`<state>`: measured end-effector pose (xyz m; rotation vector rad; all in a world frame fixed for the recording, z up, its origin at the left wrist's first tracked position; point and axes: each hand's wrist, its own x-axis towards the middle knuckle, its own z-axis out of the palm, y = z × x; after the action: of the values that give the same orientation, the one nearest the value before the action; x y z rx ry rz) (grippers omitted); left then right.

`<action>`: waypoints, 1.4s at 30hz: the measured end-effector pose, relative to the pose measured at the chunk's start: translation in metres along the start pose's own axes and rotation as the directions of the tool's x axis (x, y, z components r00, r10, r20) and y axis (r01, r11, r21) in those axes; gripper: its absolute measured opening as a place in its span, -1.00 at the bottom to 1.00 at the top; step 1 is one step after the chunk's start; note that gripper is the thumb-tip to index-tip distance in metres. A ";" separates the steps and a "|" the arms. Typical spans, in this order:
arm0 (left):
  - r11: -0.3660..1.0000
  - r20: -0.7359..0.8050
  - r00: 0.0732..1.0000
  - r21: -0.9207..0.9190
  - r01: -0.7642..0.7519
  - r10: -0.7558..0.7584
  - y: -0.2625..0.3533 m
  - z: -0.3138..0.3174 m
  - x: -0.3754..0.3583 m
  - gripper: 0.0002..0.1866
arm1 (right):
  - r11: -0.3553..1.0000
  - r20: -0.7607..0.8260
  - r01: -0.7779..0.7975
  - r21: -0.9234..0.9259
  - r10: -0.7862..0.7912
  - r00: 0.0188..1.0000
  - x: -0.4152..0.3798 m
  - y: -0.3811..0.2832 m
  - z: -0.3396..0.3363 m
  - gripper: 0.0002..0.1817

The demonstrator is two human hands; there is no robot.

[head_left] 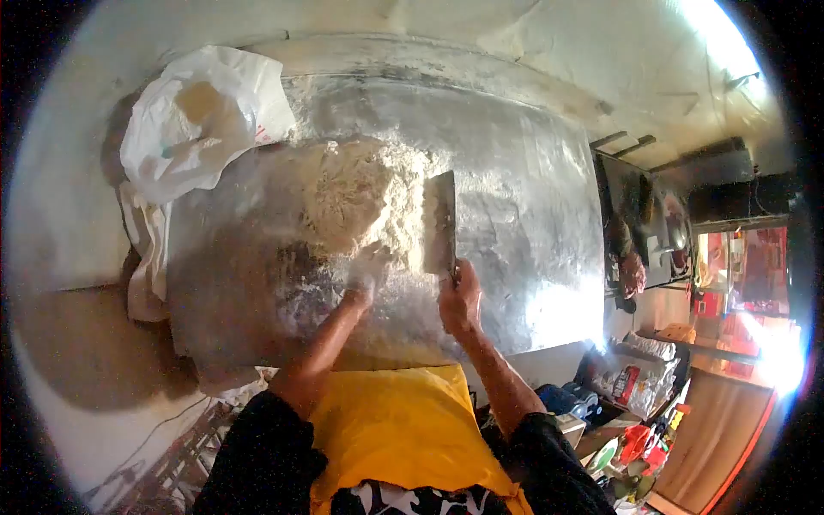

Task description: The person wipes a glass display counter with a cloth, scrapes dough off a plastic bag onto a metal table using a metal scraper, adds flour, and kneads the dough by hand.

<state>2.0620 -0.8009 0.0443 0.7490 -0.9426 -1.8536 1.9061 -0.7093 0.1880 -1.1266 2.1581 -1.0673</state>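
A heap of pale, crumbly flour or dough [348, 193] lies on the metal worktop [524, 223]. My right hand [461, 302] is closed round the handle of a cleaver with a broad rectangular blade [440, 225]. The blade stands along the heap's right edge, pointing away from me. At the near edge of the heap is my left hand [367, 273], coated in white powder, its fingers loosely stretched towards the flour. Nothing shows in its grasp.
A white plastic bag [193, 120] sits open at the worktop's far left corner. Dark shelving [644, 223] with items on it stands to the right. Boxes and mixed goods [631, 386] crowd the lower right. A wall [412, 51] runs behind the worktop.
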 end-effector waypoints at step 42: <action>0.970 -0.594 0.804 0.172 0.169 -0.035 0.030 0.126 -0.100 -0.68 | 0.623 0.679 0.692 -0.364 -0.331 0.656 0.103 0.245 -0.058 -0.19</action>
<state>2.0161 -0.6816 0.1473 1.4384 -0.7020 -1.4625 1.6959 -0.6836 0.0174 -2.1834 1.7010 -0.1095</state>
